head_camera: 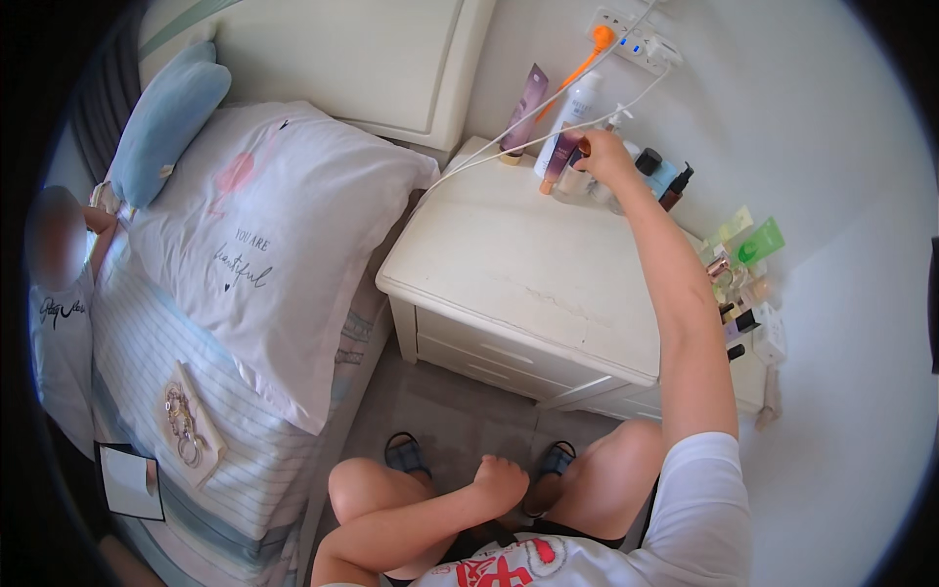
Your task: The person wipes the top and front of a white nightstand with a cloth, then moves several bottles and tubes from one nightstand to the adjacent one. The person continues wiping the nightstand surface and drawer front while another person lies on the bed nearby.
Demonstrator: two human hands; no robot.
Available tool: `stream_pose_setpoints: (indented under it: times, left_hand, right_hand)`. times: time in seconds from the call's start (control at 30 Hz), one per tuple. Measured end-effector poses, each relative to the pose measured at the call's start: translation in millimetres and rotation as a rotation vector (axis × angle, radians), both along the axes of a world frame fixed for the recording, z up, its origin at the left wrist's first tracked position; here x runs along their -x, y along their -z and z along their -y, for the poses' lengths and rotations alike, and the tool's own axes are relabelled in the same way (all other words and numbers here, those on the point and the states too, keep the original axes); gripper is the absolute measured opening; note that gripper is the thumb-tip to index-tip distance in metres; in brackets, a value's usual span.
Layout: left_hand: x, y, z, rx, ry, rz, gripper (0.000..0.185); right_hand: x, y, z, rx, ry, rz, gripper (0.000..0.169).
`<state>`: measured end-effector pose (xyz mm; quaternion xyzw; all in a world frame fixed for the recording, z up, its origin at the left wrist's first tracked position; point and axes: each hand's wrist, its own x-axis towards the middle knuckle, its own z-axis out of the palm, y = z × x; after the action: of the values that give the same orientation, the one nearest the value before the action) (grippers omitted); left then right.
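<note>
My right hand (pixel 606 157) reaches across a cream nightstand (pixel 499 242) to a cluster of cosmetics by the wall. Its fingertips are on the dark cap of a clear-based bottle (pixel 571 183), which stands on the nightstand top. Just left of that bottle, a purple tube (pixel 561 155) with a copper cap leans against a tall white bottle (pixel 579 106). A mauve tube (pixel 525 114) stands on its cap farther left. My left hand (pixel 502 484) hovers above my lap between the knees, its fingers curled in and nothing visible in it.
White cables (pixel 506 139) run from a wall socket strip (pixel 634 40) across the nightstand's corner. More bottles and a green tube (pixel 761 241) line the wall on the right. On the bed, a tray of jewellery (pixel 187 429) lies beside a mirror (pixel 130 480). Another person (pixel 62 345) is at far left.
</note>
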<state>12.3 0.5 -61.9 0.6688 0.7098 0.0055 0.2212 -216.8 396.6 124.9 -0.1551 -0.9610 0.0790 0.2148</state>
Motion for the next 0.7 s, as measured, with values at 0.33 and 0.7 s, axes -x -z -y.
stream_pose_setpoints:
  times: [0.33, 0.7]
  left_hand:
    - [0, 0, 0, 0.073, 0.019, 0.031, 0.039]
    - [-5, -18, -22, 0.063, 0.122, 0.068, 0.035]
  right_hand:
    - [4, 0, -5, -0.002, 0.071, 0.035, 0.038]
    - [-149, -113, -14, -0.143, 0.151, -0.095, 0.026]
